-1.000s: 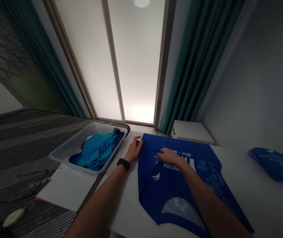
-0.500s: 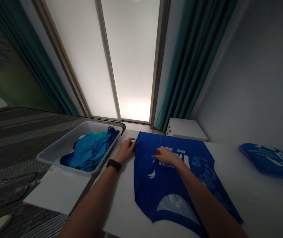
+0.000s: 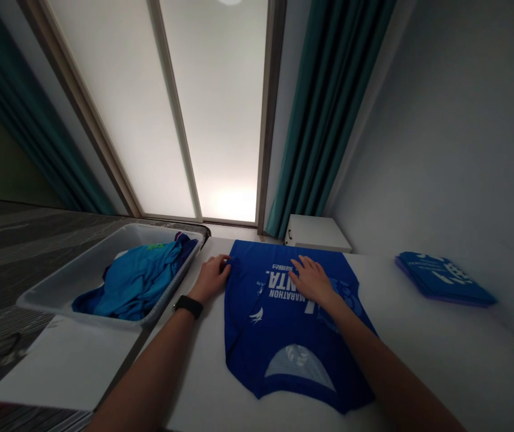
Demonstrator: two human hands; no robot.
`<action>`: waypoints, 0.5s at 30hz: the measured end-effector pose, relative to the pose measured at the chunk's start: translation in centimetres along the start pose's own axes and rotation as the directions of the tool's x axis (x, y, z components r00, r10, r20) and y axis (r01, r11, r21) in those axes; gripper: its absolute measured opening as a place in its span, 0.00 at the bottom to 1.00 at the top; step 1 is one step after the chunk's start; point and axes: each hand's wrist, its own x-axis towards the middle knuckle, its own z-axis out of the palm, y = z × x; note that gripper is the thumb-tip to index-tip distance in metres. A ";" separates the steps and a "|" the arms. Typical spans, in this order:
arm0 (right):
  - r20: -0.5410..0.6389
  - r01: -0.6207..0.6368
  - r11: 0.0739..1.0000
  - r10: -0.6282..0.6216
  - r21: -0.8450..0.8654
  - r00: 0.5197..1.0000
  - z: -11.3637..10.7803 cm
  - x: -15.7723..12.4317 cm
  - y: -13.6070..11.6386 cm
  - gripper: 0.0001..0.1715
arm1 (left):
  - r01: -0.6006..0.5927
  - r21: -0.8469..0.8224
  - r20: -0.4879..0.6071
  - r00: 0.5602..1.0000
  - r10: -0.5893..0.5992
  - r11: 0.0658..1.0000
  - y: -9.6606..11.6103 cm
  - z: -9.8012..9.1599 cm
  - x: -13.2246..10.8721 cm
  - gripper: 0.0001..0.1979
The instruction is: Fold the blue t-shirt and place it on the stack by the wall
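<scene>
A blue sleeveless shirt [image 3: 248, 294] with white print lies spread on the white table [image 3: 207, 366], its neckline toward me. My left hand [image 3: 213, 277], a black watch on its wrist, rests at the shirt's far left edge; its fingers are curled together at the fabric, and whether they pinch it I cannot make out. My right hand [image 3: 311, 279] lies palm down on the printed front, fingers spread, holding nothing. Part of the print is hidden under my right hand and forearm.
At the left stands a translucent bin [image 3: 81, 258] with crumpled blue clothes [image 3: 144, 276]. Folded blue shirts [image 3: 446, 278] are stacked on the table's right side. A white cabinet [image 3: 317, 232] stands beyond the table, near teal curtains [image 3: 324, 108].
My right hand has opened and flattened on the shirt. The shirt's right side near me has moved inward. The view has shifted to the right.
</scene>
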 end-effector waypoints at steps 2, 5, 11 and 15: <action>0.036 -0.061 0.998 0.061 -0.019 0.997 0.7 -0.3 1.1 0.34 | -0.010 0.025 0.009 1.000 0.010 1.000 0.0 0.1 0.0 0.13; 0.063 -0.096 0.994 0.099 -0.050 0.993 1.7 -0.5 1.8 0.36 | -0.005 0.061 0.030 1.000 0.003 0.998 0.2 0.3 0.1 0.14; 0.058 -0.070 0.994 0.075 -0.084 0.996 2.2 -0.8 2.8 0.36 | -0.015 0.113 0.074 0.997 0.007 0.994 1.0 0.7 0.0 0.13; 0.063 -0.076 0.992 0.083 -0.101 0.995 1.9 -1.5 4.2 0.36 | -0.055 0.127 0.096 0.994 0.043 0.990 1.8 1.3 -0.2 0.13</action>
